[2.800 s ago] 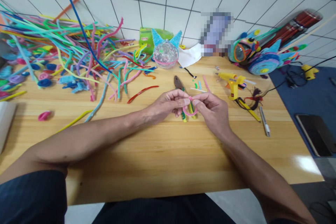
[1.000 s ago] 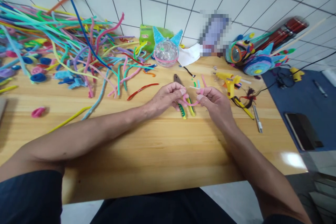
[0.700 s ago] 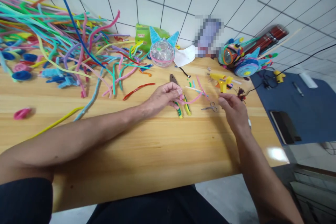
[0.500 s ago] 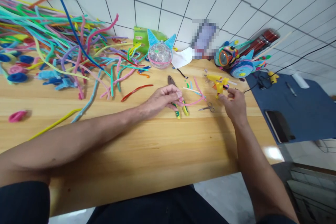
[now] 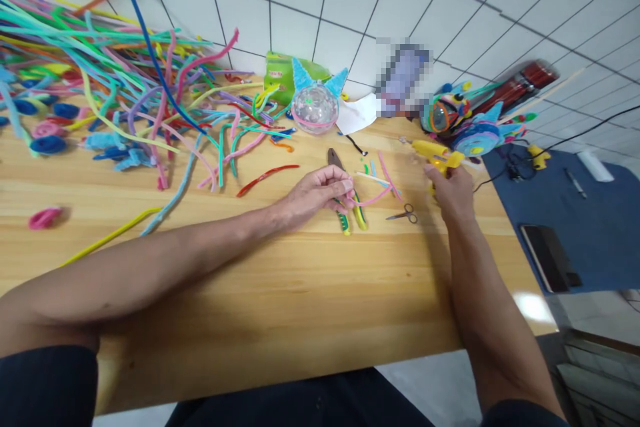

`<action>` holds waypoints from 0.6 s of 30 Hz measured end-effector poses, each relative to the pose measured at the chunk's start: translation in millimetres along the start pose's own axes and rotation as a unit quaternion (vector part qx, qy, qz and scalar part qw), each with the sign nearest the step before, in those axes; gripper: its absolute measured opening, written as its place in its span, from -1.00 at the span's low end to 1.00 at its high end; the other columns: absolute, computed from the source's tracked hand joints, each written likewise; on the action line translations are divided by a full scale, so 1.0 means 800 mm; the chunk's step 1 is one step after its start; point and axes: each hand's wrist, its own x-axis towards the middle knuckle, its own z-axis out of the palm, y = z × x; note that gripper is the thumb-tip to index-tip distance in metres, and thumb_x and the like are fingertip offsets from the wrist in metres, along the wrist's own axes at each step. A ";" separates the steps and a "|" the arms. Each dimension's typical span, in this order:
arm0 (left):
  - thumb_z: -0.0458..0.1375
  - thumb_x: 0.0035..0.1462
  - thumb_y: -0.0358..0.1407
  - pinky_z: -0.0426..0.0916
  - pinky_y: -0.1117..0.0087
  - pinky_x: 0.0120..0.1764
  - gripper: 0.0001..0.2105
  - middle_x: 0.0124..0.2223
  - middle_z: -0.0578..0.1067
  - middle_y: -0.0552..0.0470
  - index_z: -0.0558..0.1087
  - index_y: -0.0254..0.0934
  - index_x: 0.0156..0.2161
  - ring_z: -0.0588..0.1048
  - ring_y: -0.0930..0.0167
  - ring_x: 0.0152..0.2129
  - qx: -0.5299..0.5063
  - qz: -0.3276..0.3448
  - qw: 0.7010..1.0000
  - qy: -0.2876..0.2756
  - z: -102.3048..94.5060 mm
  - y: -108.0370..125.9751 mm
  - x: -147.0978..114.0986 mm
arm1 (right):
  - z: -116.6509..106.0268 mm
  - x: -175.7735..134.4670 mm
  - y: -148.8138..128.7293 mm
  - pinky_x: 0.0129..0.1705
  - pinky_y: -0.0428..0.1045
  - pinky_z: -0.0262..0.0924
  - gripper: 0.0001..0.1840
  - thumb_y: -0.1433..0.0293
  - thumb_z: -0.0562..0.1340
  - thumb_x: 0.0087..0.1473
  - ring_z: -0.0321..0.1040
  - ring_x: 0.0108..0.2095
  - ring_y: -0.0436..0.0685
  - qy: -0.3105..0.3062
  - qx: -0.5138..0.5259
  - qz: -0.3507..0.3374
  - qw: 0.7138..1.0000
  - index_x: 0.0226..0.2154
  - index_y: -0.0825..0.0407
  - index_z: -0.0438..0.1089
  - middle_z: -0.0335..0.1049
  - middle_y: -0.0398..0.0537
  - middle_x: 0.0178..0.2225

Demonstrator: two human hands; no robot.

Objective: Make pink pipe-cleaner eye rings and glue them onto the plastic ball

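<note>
My left hand point(image 5: 320, 195) is closed in a pinch on a pink pipe cleaner point(image 5: 374, 200), which curves out to the right from the fingertips. Under and behind that hand lie pliers point(image 5: 359, 215) with green and yellow handles. On the right, my right hand point(image 5: 456, 197) grips a yellow hot glue gun point(image 5: 440, 155), its nozzle pointing left. Small scissors point(image 5: 410, 213) rest on the wood between the two hands. Short cut pipe cleaner pieces point(image 5: 371, 177) lie just beyond them.
A heap of coloured pipe cleaners point(image 5: 115, 67) covers the back left. Behind my hands stands a clear ball with blue ears point(image 5: 315, 109). Decorated figures point(image 5: 477, 138) and a dark red flask point(image 5: 530, 83) are at the back right. A black cord point(image 5: 575, 133) crosses a blue mat point(image 5: 555, 200).
My right hand has closed around the glue gun's handle and lifted and turned it. The left hand keeps its pinch on the pink pipe cleaner. The whole view has shifted slightly.
</note>
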 end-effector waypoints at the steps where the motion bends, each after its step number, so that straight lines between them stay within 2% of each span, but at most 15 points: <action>1: 0.45 0.28 -0.29 0.62 0.47 -0.29 -0.77 -0.30 0.65 0.06 0.48 -0.33 -0.22 0.69 0.47 -0.40 -0.002 0.003 1.000 0.013 0.000 0.001 0.001 | -0.005 -0.007 -0.007 -0.07 0.22 0.48 -0.72 0.12 0.40 0.07 0.59 -0.16 0.35 0.006 0.023 -0.004 1.000 -0.24 -0.05 0.56 0.67 0.06 -0.20; 3: 0.41 0.31 -0.32 0.61 0.47 -0.33 -0.79 -0.33 0.64 0.08 0.45 -0.31 -0.23 0.66 0.49 -0.46 0.002 0.007 0.999 0.050 -0.002 0.003 0.003 | -0.015 -0.023 -0.022 -0.21 0.16 0.47 -0.73 0.10 0.36 0.13 0.58 -0.26 0.28 0.002 0.085 -0.015 0.996 -0.20 -0.10 0.55 0.66 0.01 -0.20; 7: 0.34 0.35 -0.34 0.54 0.49 -0.44 -0.80 -0.39 0.60 0.10 0.40 -0.28 -0.25 0.60 0.50 -0.54 0.066 0.013 0.990 0.121 -0.007 0.005 0.007 | -0.024 -0.062 -0.054 -0.32 0.07 0.41 -0.77 0.09 0.35 0.19 0.47 -0.44 0.10 -0.067 0.202 -0.045 0.976 -0.20 -0.14 0.55 0.69 -0.07 -0.09; 10: 0.24 0.41 -0.30 0.49 0.48 -0.48 -0.84 -0.41 0.57 0.09 0.38 -0.25 -0.23 0.59 0.47 -0.54 0.129 0.018 0.984 0.125 -0.014 0.004 0.009 | -0.024 -0.084 -0.068 -0.41 0.03 0.31 -0.72 0.08 0.39 0.18 0.38 -0.53 0.03 -0.135 0.255 -0.019 0.957 -0.16 -0.11 0.55 0.71 -0.06 -0.08; 12: 0.21 0.41 -0.27 0.45 0.47 -0.46 -0.86 -0.38 0.56 0.10 0.37 -0.23 -0.22 0.55 0.48 -0.54 0.195 0.043 0.971 0.131 -0.020 0.002 0.010 | -0.023 -0.092 -0.072 -0.44 0.01 0.27 -0.71 0.08 0.41 0.18 0.35 -0.54 0.02 -0.176 0.268 -0.008 0.947 -0.16 -0.10 0.56 0.70 -0.08 -0.13; 14: 0.27 0.35 -0.27 0.48 0.45 -0.36 -0.87 -0.23 0.60 0.05 0.41 -0.23 -0.14 0.55 0.47 -0.43 0.306 0.107 0.932 0.159 -0.026 0.001 0.009 | -0.020 -0.095 -0.073 -0.44 0.00 0.27 -0.72 0.09 0.42 0.19 0.36 -0.53 0.02 -0.201 0.259 -0.009 0.945 -0.19 -0.08 0.57 0.69 -0.09 -0.22; 16: 0.33 0.26 -0.31 0.54 0.36 -0.17 -0.73 0.02 0.60 -0.07 0.44 -0.23 0.02 0.58 0.40 -0.23 0.436 0.192 0.859 0.188 -0.030 0.000 0.007 | -0.017 -0.095 -0.074 -0.42 0.01 0.32 -0.72 0.08 0.44 0.18 0.37 -0.50 0.04 -0.206 0.244 -0.015 0.947 -0.23 -0.07 0.58 0.68 -0.09 -0.26; 18: 0.34 0.25 -0.32 0.55 0.23 -0.01 -0.61 0.19 0.54 -0.18 0.44 -0.23 0.15 0.58 0.28 -0.02 0.540 0.267 0.778 0.179 -0.028 0.000 0.001 | -0.014 -0.095 -0.074 -0.40 0.02 0.37 -0.69 0.05 0.46 0.15 0.39 -0.47 0.06 -0.205 0.239 -0.021 0.949 -0.25 -0.06 0.59 0.69 -0.06 -0.23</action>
